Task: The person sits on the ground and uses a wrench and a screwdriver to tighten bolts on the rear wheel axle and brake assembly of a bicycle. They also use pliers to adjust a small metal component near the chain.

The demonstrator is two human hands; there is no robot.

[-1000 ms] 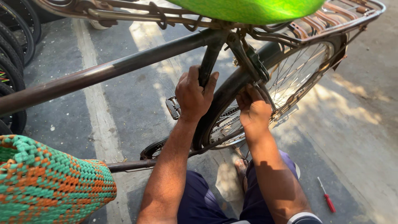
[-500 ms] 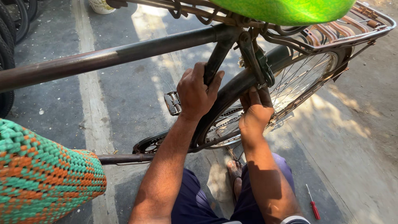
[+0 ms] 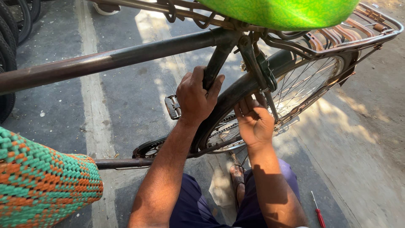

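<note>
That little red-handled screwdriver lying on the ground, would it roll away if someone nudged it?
Probably a little: the screwdriver has a thin straight shaft and a slim, seemingly rounded handle. The rough pavement would likely stop it soon. It looks stiff and light, easy to lift.

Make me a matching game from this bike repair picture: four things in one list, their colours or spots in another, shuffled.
Things:
1. saddle
2. screwdriver
3. left hand
4. pedal

Descriptions:
A. on the ground, red handle
B. bright green
C. left of the seat tube, metal
D. gripping the seat tube

Pairs: 1-B, 2-A, 3-D, 4-C
</note>
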